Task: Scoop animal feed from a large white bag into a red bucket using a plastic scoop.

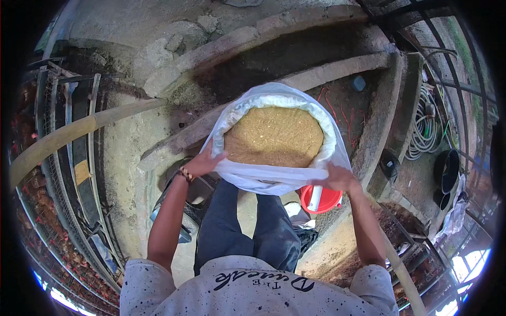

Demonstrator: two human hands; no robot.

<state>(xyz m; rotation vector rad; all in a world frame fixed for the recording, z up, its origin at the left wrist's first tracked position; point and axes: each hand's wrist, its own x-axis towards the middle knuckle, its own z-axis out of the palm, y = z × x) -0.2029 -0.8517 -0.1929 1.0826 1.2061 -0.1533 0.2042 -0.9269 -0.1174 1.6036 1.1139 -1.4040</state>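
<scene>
A large white woven sack point(272, 175) stands before me with its rim rolled down, full of yellowish-brown ground feed point(276, 136). At the left of the rim, my left hand point(205, 160) grips the sack, thumb on the inner side; a beaded bracelet is on that wrist. My right hand point(338, 177) holds the folded rim at the near right corner. Between the hands the near edge of the sack is drawn into a fairly straight fold. The sack's lower part is hidden beneath its mouth.
Below my right hand is a red bucket point(328, 199) with a white object in it. Low concrete walls point(340, 70) curve beyond the sack. Cages with brown hens point(43, 205) line the left, near a bamboo pole point(91, 123). A coiled hose point(423, 126) and black buckets point(446, 170) are at right.
</scene>
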